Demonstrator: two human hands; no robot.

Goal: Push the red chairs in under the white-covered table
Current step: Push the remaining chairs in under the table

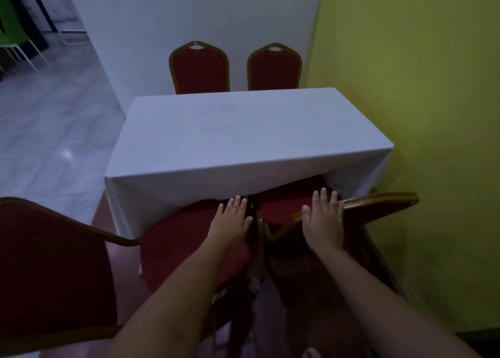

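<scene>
1. The person stands at the near long edge of the white-covered table [238, 133], both arms stretched forward toward two red chairs.
2. The left hand [232, 218] lies flat and open, fingers spread, on the seat of the left chair [178, 249]. It grips nothing; a flat palm suits pressing and sliding the seat forward rather than lifting it.
3. The right hand [323, 219] is likewise open, its palm pressed on the gold-edged top of the right chair's [286, 205] backrest, fingers reaching over it toward the seat.
4. The right chair sits further in: the front of its seat is already under the hanging cloth near the table's near right corner, and it looks turned at an angle.
5. The left chair stands mostly outside the near edge, only its front meeting the cloth, so it likely needs the longer push.
6. Another red chair back [51, 263] fills the lower left, beside the table's near left corner, not touched.
7. Two more chairs [200, 71] stand upright at the far edge, tucked close.
8. The yellow wall [419, 100] runs close along the table's right end, leaving little room on that side.
</scene>
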